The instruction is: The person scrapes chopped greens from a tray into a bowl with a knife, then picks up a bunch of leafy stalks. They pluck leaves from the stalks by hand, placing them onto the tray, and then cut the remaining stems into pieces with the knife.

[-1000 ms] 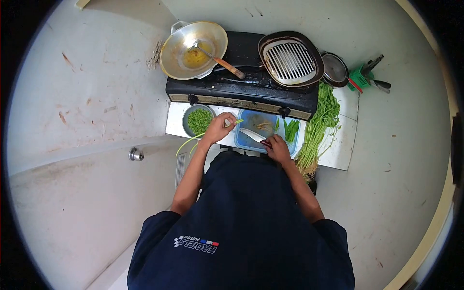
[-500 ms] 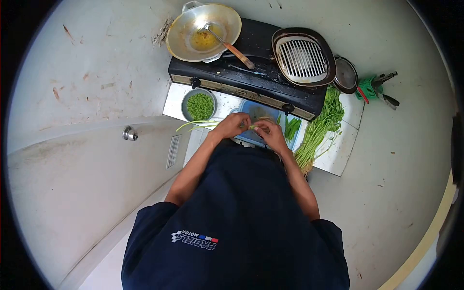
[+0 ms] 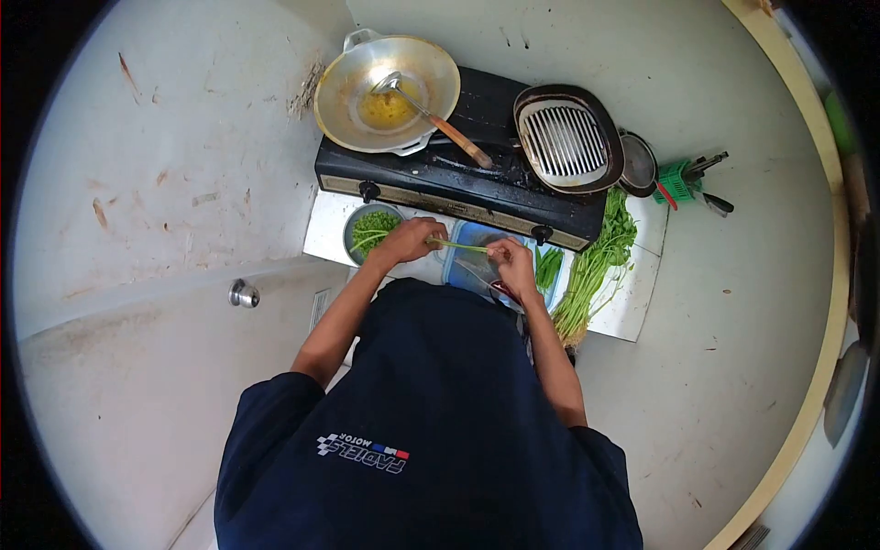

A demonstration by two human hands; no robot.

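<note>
My left hand (image 3: 412, 240) is closed around long green vegetable stems (image 3: 463, 246), which run crosswise in front of me. Their left ends lie over a grey bowl (image 3: 348, 240) of finely cut green pieces (image 3: 374, 223). My right hand (image 3: 513, 262) pinches the stems' right end, with the fingers closed. Below the hands is a blue tray (image 3: 458, 272), partly covered by them. Cut green lengths (image 3: 548, 266) lie at its right side. A small dark red item beside my right hand is too hidden to name.
A black stove (image 3: 449, 179) stands behind the hands, holding a wok (image 3: 339, 101) with a ladle (image 3: 458, 140) and a ridged grill pan (image 3: 566, 142). A bundle of leafy greens (image 3: 596, 270) lies at right. Beyond are a strainer (image 3: 639, 165) and a green basket (image 3: 675, 181) with utensils.
My hands have moved apart, stretching the stems between them. My left hand has shifted left, bringing the stems' left ends over the bowl. The camera view has tilted slightly.
</note>
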